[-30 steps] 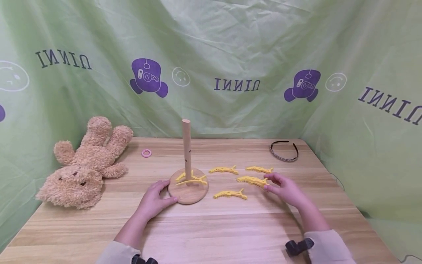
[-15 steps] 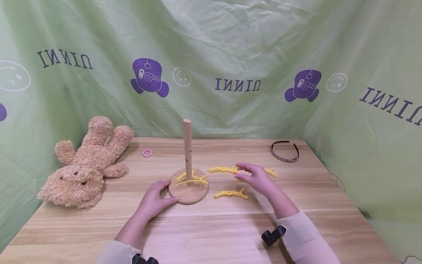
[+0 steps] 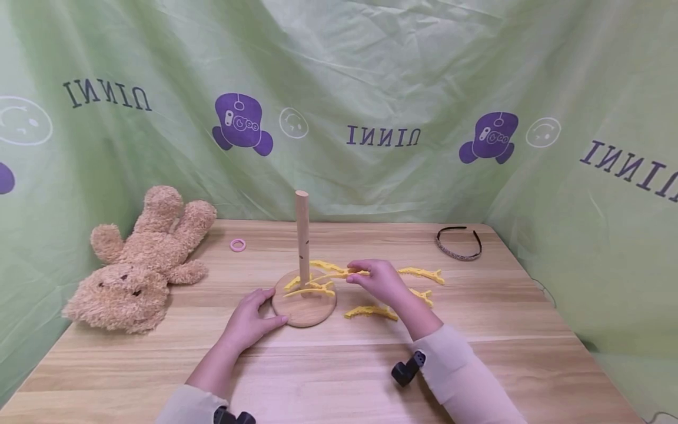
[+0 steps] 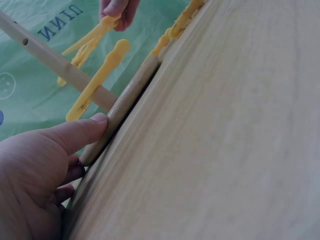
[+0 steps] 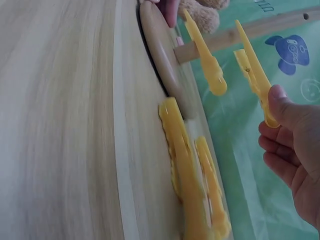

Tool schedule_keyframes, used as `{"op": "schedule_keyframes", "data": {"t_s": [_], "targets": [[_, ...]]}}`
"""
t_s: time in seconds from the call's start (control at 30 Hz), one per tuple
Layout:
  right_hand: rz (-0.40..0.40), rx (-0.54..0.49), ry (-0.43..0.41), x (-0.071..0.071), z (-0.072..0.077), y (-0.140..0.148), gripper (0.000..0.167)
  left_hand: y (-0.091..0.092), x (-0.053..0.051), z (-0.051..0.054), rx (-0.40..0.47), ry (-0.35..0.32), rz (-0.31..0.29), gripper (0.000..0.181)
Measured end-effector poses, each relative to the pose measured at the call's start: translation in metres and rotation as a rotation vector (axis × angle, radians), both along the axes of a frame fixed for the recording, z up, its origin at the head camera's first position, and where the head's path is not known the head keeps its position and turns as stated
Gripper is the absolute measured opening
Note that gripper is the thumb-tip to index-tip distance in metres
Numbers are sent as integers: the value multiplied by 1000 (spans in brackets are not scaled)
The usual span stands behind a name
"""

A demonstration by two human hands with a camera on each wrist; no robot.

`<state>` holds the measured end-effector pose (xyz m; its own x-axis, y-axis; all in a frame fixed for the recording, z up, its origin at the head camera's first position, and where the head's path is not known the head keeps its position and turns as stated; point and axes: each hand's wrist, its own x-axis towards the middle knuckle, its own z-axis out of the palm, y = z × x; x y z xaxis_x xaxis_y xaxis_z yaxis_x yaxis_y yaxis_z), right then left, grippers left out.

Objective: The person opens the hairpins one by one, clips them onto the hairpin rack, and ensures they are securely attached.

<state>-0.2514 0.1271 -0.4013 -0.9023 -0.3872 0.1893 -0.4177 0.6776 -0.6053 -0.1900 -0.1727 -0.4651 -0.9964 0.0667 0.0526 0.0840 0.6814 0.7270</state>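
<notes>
My left hand (image 3: 249,324) holds the rim of the round wooden base (image 3: 304,317), thumb on top and fingers around the far side. From the base rises an upright post (image 3: 302,235). One yellow clip (image 4: 102,75) sits across the lower post with an arm on each side. Just right of the post, my right hand (image 3: 381,285) pinches the tail of another yellow clip (image 5: 255,70) between thumb and fingers, its arms spread and pointing toward the post. Both clips are above the base in the right wrist view, where my right hand (image 5: 300,150) shows at the right.
Three more yellow clips lie right of the base: one in front (image 3: 371,312), one farther back (image 3: 424,272), one partly behind my right forearm (image 3: 424,297). A teddy bear (image 3: 148,253) lies at left, a pink ring (image 3: 238,245) behind, a headband (image 3: 458,254) back right.
My right hand has moved left from the clips at right, taken the back clip nearest the base, and carried it to the post, where its arms are now spread. My left hand stays put.
</notes>
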Motion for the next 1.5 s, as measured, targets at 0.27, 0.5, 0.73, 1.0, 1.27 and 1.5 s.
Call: {"op": "schedule_keyframes", "data": {"t_s": [0.27,0.5,0.73,1.0,1.27,1.5], "targets": [[56,-14,-19,-3,-5,-26,32,1,-1,-2,8,-3,-2,76],[56,-22,-37,0,-3,-32,30,1,0,-2,9,-2,-3,77],[90,25,-30,1,-1,-37,30,0,0,-2,14,2,-1,76],[95,32,-71,5,2,-38,34,0,0,-2,10,11,-2,76],[107,10,-55,4,-1,-35,39,-1,0,-2,10,11,-3,76],[87,-31,-94,6,-4,-28,50,0,-1,-1,12,15,-1,75]]}}
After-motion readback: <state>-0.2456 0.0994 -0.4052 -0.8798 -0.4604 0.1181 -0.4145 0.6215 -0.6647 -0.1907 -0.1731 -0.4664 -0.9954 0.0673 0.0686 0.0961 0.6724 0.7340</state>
